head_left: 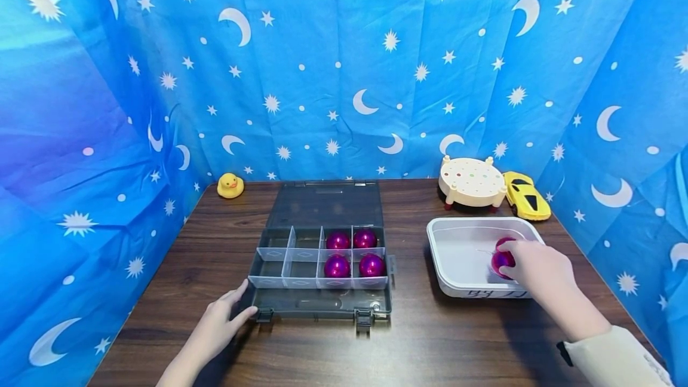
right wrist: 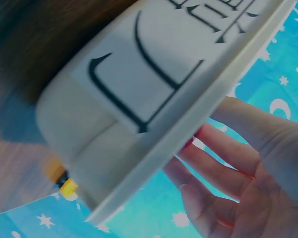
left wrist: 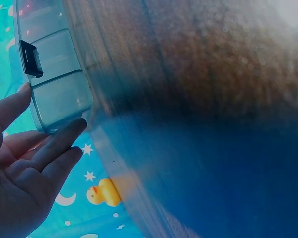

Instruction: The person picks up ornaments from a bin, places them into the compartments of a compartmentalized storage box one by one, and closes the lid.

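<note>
A dark translucent compartment box (head_left: pixel 321 303) lies with its lid (head_left: pixel 325 205) folded back. Shiny magenta balls fill its right-hand compartments, one being the front right ball (head_left: pixel 372 266); the left compartments hold none. My left hand (head_left: pixel 217 321) touches the box's front left corner, fingers fairly straight; in the left wrist view the thumb (left wrist: pixel 21 101) is at the front edge and the other fingers along the side. Over the white tub (head_left: pixel 443 267), my right hand (head_left: pixel 543 270) holds a magenta ball (head_left: pixel 498 263) between thumb and fingers. Another magenta ball (head_left: pixel 504 241) shows just behind it, partly covered.
A yellow rubber duck (head_left: pixel 230 186) sits at the back left of the wooden table (head_left: pixel 215 243). Behind the tub stand a cream round stool-like toy (head_left: pixel 473 181) and a yellow toy car (head_left: pixel 528 197). A blue star-and-moon cloth (head_left: pixel 344 76) encloses the back and sides.
</note>
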A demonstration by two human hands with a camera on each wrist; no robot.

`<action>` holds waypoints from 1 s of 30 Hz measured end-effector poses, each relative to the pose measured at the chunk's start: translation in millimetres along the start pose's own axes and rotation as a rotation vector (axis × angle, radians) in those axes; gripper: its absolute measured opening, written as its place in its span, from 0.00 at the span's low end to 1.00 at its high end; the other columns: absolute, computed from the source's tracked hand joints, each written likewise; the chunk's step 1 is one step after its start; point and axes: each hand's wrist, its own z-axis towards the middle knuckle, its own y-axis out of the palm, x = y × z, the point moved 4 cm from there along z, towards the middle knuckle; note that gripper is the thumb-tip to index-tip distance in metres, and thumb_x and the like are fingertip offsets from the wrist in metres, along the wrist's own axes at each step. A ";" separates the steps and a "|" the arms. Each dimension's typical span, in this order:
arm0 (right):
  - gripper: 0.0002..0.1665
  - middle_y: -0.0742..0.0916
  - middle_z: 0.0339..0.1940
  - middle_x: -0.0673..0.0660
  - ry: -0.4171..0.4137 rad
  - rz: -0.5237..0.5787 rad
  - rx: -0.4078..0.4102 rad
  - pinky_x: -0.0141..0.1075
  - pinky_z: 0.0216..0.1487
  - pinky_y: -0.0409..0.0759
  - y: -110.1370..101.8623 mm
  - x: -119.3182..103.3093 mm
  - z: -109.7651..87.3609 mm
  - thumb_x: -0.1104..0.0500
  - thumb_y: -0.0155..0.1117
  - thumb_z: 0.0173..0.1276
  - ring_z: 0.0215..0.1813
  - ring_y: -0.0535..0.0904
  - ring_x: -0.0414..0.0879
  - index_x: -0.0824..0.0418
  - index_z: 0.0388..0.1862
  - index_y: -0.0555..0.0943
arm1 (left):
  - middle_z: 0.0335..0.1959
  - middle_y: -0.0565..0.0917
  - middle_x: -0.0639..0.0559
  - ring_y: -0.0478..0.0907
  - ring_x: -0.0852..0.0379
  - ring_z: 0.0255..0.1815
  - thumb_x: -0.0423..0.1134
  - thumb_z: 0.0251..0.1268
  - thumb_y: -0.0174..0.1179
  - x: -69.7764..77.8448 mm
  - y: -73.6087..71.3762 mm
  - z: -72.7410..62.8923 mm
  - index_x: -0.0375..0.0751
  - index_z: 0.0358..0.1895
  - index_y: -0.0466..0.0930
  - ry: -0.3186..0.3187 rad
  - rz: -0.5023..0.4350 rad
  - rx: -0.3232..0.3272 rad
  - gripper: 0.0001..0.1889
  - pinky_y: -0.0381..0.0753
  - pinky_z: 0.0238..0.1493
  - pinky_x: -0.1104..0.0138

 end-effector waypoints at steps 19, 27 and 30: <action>0.34 0.87 0.43 0.62 -0.304 0.040 0.439 0.56 0.44 0.82 -33.5 -71.5 -1.7 0.63 0.86 0.35 0.46 0.82 0.60 0.62 0.47 0.85 | 0.64 0.69 0.29 0.69 0.34 0.62 0.42 0.68 0.61 0.3 -1.2 -0.6 0.28 0.70 0.61 0.003 0.009 0.003 0.34 0.74 0.59 0.46; 0.31 0.87 0.47 0.60 -0.280 0.065 0.346 0.54 0.43 0.84 -35.1 -104.9 11.7 0.61 0.83 0.45 0.48 0.82 0.58 0.60 0.51 0.84 | 0.63 0.69 0.29 0.69 0.34 0.62 0.41 0.68 0.61 0.0 -1.2 0.4 0.27 0.70 0.61 0.003 0.017 0.008 0.33 0.72 0.60 0.44; 0.30 0.86 0.47 0.60 -0.290 0.090 0.304 0.53 0.48 0.83 -31.7 -118.5 18.1 0.59 0.82 0.48 0.49 0.82 0.57 0.59 0.52 0.84 | 0.64 0.69 0.29 0.69 0.34 0.62 0.41 0.68 0.61 -0.1 -0.4 0.4 0.27 0.70 0.61 0.007 0.013 0.009 0.33 0.73 0.60 0.44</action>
